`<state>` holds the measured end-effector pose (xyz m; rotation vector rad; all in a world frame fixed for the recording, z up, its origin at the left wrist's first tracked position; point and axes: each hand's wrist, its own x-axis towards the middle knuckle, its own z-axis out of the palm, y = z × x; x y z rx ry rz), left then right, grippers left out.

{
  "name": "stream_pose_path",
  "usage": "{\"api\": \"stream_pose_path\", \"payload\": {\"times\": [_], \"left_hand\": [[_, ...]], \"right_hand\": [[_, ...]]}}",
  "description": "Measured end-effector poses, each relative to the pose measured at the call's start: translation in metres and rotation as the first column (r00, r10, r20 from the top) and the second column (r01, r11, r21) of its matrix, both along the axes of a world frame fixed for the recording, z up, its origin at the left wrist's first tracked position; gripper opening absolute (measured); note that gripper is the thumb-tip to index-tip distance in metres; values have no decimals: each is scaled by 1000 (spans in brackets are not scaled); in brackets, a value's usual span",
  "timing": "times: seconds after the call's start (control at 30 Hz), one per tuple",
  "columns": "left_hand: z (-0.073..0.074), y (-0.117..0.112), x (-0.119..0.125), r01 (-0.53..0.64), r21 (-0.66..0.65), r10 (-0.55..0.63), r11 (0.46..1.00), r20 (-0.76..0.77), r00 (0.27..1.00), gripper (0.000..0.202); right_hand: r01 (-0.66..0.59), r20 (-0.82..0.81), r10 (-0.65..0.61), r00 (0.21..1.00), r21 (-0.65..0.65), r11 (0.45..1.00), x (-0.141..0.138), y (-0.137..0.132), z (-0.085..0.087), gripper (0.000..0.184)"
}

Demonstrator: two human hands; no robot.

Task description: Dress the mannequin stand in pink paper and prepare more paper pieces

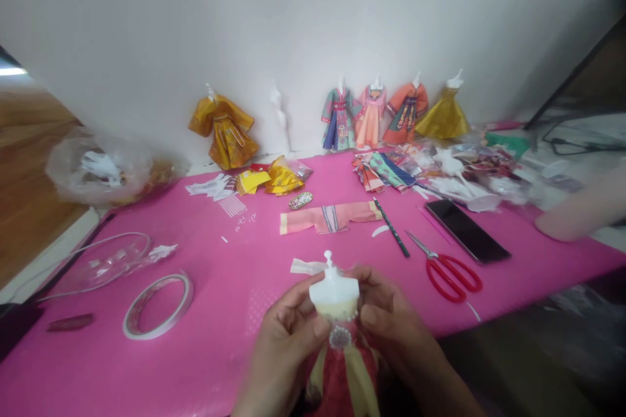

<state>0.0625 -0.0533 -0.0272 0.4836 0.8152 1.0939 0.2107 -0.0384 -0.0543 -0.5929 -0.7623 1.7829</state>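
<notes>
My left hand [286, 339] grips the white mannequin bust [334, 290] in its red-and-cream paper dress [345, 374] above the pink table's [220, 313] near edge; my right hand [391, 329] clasps its other side.

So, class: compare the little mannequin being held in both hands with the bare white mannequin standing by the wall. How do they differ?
The held mannequin wears a red and cream skirt with a sparkly waist ornament; the bare mannequin wears nothing. The held mannequin is gripped by the left hand and right hand above the pink mat; the bare mannequin stands alone at the wall. The held one looks sharper, the bare one blurred. Both are white headless busts.
</notes>
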Motion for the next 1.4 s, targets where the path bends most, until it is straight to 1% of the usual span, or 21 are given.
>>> {"api": "stream_pose_path", "payload": {"times": [0.07,0.2,0.33,0.4,0.5,0.57,0.6,0.63,0.73,0.8,0.9,0.97,1.03,1.1,1.13,1.23,1.3,1.33,1.4], "left_hand": [[2,-1,1,-10,-7,10,1000,2,1000,49],[3,-2,1,-17,-12,17,1000,-4,1000,49],[4,-2,2,-21,-5,21,1000,15,1000,49],[5,-2,3,-33,2,33,999,-23,999,48],[5,-3,4,-47,29,48,999,-66,997,48],[5,-3,4,-46,37,48,998,-66,997,50],[5,-3,4,-44,39,47,998,-61,997,50],[5,-3,4,-44,35,46,998,-63,997,51],[6,-3,3,-50,12,51,999,-87,995,52],[7,-3,3,-52,8,53,999,-105,993,51],[8,-3,3,-57,8,58,998,-128,990,50],[8,-2,3,-58,17,60,998,-141,988,48],[9,-2,3,-57,54,65,997,-155,986,44],[10,-2,2,-54,107,71,993,-169,983,40],[11,-2,2,-52,128,74,990,-175,982,39],[16,-2,0,-27,170,57,985,-176,983,40],[19,-2,-2,2,185,31,983,-176,984,40],[20,-2,-3,14,197,21,980,-171,985,41],[22,0,-4,37,230,-3,973,-145,989,42]], "right_hand": [[-22,-19,22,1000,-25,999,0,0,1,42],[38,4,-38,999,-29,999,-1,1,2,39],[4,31,-4,1000,5,1000,-1,0,4,45],[31,104,-36,994,56,998,-1,-1,5,47],[134,299,-167,940,128,983,-2,-4,7,40],[167,380,-207,901,136,977,-1,-6,8,36],[164,389,-202,899,129,978,-1,-6,9,35],[149,376,-184,908,119,982,-1,-6,9,35],[98,270,-123,955,104,990,-1,-5,10,37],[100,224,-121,967,103,990,-1,-4,9,38],[121,233,-142,962,101,987,-1,-3,6,36],[101,223,-121,967,99,990,0,-2,5,38],[70,205,-85,975,82,994,4,0,6,41],[74,246,-89,965,67,995,8,1,11,40],[94,302,-112,947,74,993,10,2,16,37],[128,517,-191,834,154,980,13,4,34,27],[106,620,-204,758,191,976,14,6,47,21],[89,646,-202,736,203,975,14,7,53,18],[54,661,-194,725,226,973,14,10,64,15]]}}
